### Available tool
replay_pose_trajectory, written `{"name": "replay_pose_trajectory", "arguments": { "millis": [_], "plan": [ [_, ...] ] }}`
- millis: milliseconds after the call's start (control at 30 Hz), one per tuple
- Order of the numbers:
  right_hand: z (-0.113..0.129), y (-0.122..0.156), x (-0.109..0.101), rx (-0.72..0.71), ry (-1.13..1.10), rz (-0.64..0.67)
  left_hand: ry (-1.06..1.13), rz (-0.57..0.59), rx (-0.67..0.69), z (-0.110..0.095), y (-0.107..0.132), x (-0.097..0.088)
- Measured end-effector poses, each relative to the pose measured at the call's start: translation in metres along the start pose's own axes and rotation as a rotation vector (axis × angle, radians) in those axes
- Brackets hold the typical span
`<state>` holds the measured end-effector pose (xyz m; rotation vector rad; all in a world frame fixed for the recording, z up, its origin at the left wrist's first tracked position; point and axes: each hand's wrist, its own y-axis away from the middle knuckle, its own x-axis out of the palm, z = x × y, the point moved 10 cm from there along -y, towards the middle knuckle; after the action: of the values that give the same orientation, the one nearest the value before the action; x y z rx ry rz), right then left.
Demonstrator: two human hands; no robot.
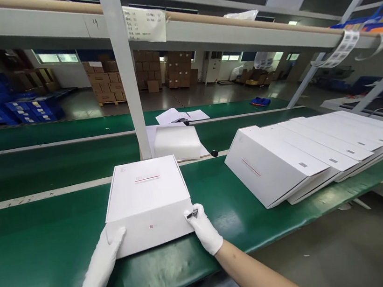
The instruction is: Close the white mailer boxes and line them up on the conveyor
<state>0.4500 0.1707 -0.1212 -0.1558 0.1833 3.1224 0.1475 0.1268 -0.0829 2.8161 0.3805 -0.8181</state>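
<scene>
A closed white cardboard box (148, 187) with a thin red line on its lid rests on the green work surface in front of me. My left hand (103, 254), in a white glove, grips its front left corner, thumb on the front face and fingers hidden along the side. At the front right corner is my right hand (203, 229), also gloved. Its fingers are closed round a dark pen (192, 214) and touch the box's side.
To the right, several similar white boxes (268, 161) lean in a row. Behind my box lie a white sheet stack (177, 143) and open papers (177, 115). A grey upright post (126, 76) stands just beyond the box, under a crossbeam (235, 43).
</scene>
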Motion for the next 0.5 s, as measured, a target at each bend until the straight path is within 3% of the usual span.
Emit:
{"name": "replay_pose_trajectory", "arguments": {
  "millis": [100,167,333,433,500],
  "plan": [
    [0.001,-0.016,-0.01,-0.018,0.208,-0.146,-0.179,-0.096,-0.18,0.019,-0.013,-0.003],
    [0.005,-0.027,-0.014,-0.066,0.316,-0.156,-0.283,-0.084,-0.099,0.018,-0.025,-0.003],
    [0.016,-0.041,-0.009,-0.277,0.643,0.082,-0.596,0.155,0.214,0.024,-0.047,0.004],
    [0.017,-0.047,-0.019,-0.318,0.744,0.039,-0.702,0.191,0.269,0.026,-0.059,-0.001],
    [0.017,-0.052,-0.024,-0.311,0.652,0.019,-0.666,0.17,0.276,0.022,-0.063,-0.006]
  ]
}}
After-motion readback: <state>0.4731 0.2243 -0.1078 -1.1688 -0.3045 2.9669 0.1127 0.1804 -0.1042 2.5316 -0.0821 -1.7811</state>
